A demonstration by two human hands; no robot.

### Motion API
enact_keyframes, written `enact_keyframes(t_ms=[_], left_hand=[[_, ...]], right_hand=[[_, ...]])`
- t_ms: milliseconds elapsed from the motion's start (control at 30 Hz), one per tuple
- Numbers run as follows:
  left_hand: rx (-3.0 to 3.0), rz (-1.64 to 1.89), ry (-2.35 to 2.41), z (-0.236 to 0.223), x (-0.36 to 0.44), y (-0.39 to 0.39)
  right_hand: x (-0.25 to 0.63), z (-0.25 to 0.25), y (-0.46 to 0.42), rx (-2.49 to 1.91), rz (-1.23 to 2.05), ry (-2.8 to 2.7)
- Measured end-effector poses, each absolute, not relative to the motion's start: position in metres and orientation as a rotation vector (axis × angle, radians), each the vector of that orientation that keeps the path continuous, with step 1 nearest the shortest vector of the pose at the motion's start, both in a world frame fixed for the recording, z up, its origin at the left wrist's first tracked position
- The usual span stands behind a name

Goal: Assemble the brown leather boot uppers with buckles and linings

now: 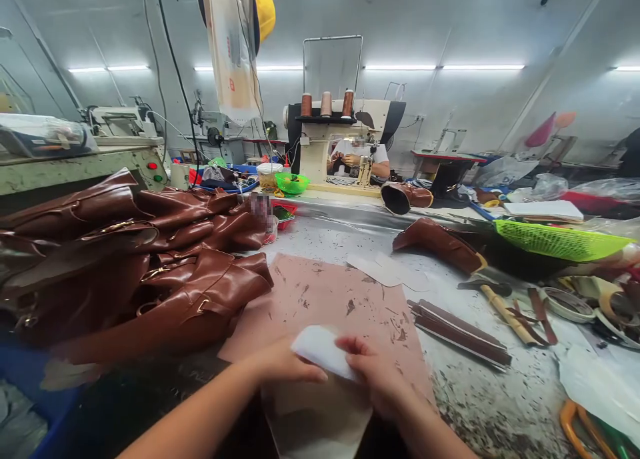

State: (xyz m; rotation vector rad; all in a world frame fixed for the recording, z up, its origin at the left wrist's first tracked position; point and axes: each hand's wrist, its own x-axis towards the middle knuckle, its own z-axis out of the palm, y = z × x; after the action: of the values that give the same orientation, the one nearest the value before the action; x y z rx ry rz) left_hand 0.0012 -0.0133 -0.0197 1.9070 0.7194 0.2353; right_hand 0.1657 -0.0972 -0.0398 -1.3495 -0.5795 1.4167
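Both my hands hold a small white piece of material [320, 347] over a pink work mat [345, 299] at the near edge of the table. My left hand [285, 365] pinches its left side with closed fingers. My right hand [373, 372] grips its right side, fingers curled over the edge. A larger pale sheet [320, 419] lies just below the hands. A pile of glossy brown leather boot pieces [150, 265] with metal buckles sits to the left.
Brown leather strips [457, 332] and a wooden-handled hammer [500, 305] lie right of the mat. A green basket [555, 240], tape rolls [570, 305] and more boot parts [440, 242] crowd the right. Another person [357, 155] sits behind a sewing machine [340, 139] across the table.
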Motion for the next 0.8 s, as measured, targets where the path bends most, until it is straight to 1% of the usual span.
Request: enact_keyframes(t_ms=[167,267,400,500,800], left_hand=[[1.611,0.213,0.968,-0.037,-0.009,-0.008],[1.602,0.235,1.065,-0.046,-0.001,-0.012],[1.605,0.197,1.092,-0.047,0.003,-0.014],[1.63,0.2,1.089,-0.045,0.001,-0.015],[1.787,0.108,1.134,-0.036,0.004,-0.017]], right_hand=[[0.18,-0.053,-0.109,-1.506,1.302,-0.763],[0.189,-0.053,-0.113,-1.584,1.233,-0.873],[0.199,-0.051,-0.122,-1.761,1.048,-1.228],[0.201,-0.051,-0.128,-1.751,0.925,-1.391],[0.198,-0.044,-0.128,-1.844,0.897,-1.603]])
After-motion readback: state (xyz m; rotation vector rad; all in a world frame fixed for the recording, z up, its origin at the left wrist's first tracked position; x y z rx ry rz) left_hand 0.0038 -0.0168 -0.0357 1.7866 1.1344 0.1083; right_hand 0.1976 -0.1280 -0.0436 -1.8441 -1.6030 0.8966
